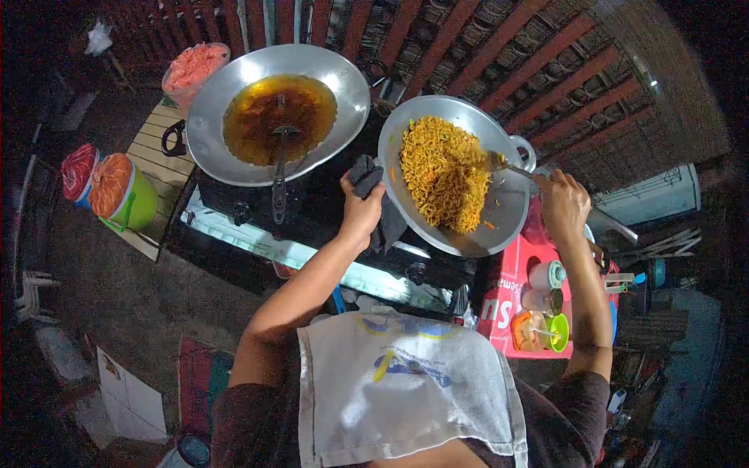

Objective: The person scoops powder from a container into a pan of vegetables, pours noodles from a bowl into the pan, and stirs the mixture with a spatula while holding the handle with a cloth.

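Observation:
A metal wok (pixel 507 210) on the right holds a heap of fried noodles (pixel 441 171) with small orange and green bits. My left hand (pixel 363 209) is closed around a dark cloth (pixel 364 176) at the wok's left rim; the cloth covers whatever handle is there. In my right hand (pixel 563 201) is the handle of a spatula (pixel 511 165), its blade at the noodles' right side. Some noodles sit on or against the blade. To the left, a larger wok (pixel 204 136) holds dark golden oil (pixel 250 101), with a slotted spatula (pixel 279 183) resting in it.
Both woks stand on a black stove (pixel 312 207). At right, a red-covered table (pixel 507 273) bears a green cup (pixel 556 331) and several small containers. A pink-filled tub (pixel 195 70) and a green bucket (pixel 136 204) stand left. A slatted wooden wall (pixel 445 47) rises behind.

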`<action>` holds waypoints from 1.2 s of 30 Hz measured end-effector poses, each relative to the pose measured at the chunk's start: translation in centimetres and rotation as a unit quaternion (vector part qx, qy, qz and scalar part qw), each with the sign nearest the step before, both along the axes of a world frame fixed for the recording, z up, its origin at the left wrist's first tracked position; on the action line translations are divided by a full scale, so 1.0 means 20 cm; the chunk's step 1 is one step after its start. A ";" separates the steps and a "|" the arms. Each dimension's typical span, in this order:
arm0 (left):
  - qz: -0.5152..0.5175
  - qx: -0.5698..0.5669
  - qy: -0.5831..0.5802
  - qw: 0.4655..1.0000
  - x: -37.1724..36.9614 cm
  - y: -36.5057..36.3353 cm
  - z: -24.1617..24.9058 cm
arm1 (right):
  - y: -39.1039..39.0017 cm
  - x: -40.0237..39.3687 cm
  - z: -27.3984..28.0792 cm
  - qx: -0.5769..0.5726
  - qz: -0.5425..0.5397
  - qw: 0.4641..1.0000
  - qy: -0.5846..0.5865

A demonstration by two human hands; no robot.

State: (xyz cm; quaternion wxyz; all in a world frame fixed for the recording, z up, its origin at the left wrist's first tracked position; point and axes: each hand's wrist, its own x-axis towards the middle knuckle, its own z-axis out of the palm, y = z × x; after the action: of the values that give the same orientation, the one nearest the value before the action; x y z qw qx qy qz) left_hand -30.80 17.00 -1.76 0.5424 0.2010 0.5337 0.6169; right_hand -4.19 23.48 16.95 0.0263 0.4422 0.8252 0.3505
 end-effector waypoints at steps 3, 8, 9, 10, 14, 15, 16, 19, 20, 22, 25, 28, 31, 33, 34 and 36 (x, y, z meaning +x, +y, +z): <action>0.006 -0.015 0.025 1.000 0.00 -0.01 0.06 | 0.07 0.03 -0.01 -0.051 -0.037 0.998 -0.030; 0.006 -0.023 0.053 0.998 0.01 0.01 -0.01 | 0.31 0.18 -0.05 -0.115 -0.190 0.973 -0.069; 0.021 -0.002 0.066 0.998 0.02 0.01 -0.02 | 0.36 0.22 -0.08 -0.119 -0.200 0.969 -0.084; 0.037 0.019 0.080 0.996 0.02 0.01 -0.04 | 0.40 0.24 -0.12 -0.116 -0.198 0.970 -0.081; -0.010 -0.017 0.052 0.998 0.01 0.01 0.03 | 0.55 0.28 -0.56 -0.218 -0.153 0.955 0.128; -0.009 -0.016 0.053 0.998 0.02 0.02 0.03 | 0.54 0.22 -0.66 -0.237 -0.131 0.944 0.189; -0.007 -0.009 0.045 0.999 0.02 0.02 0.03 | 0.53 0.19 -0.73 -0.254 -0.108 0.928 0.250; -0.008 -0.003 0.040 0.999 0.01 0.02 0.02 | 0.51 0.18 -0.77 -0.300 -0.145 0.876 0.348; -0.009 -0.003 0.040 0.999 0.01 0.02 0.02 | 0.48 0.18 -0.73 -0.298 -0.153 0.873 0.354; -0.010 -0.011 0.040 0.999 0.01 0.02 0.05 | 0.46 0.24 -0.67 -0.297 -0.141 0.872 0.363; -0.015 -0.018 0.036 0.999 0.01 0.02 0.02 | 0.39 0.29 -0.53 -0.315 -0.149 0.852 0.392; -0.019 -0.018 0.020 0.999 0.00 0.02 0.04 | 0.30 0.26 -0.35 -0.274 -0.156 0.889 0.331; -0.017 -0.011 0.017 1.000 0.00 0.02 0.03 | 0.25 0.26 -0.23 -0.238 -0.134 0.914 0.299; -0.013 -0.006 0.027 1.000 0.00 0.02 0.01 | 0.20 0.20 -0.14 -0.210 -0.162 0.930 0.254; -0.008 0.004 0.040 0.999 0.00 0.02 -0.01 | 0.18 0.19 -0.11 -0.180 -0.165 0.940 0.238; -0.002 0.013 0.053 0.999 0.00 0.02 0.01 | 0.15 0.16 -0.06 -0.139 -0.119 0.960 0.211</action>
State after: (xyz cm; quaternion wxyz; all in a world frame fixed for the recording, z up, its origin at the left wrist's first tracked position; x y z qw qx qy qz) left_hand -30.76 17.46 -1.65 0.5119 0.2413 0.5528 0.6117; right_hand -0.97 26.47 15.83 -0.0454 0.5927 0.7942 0.1257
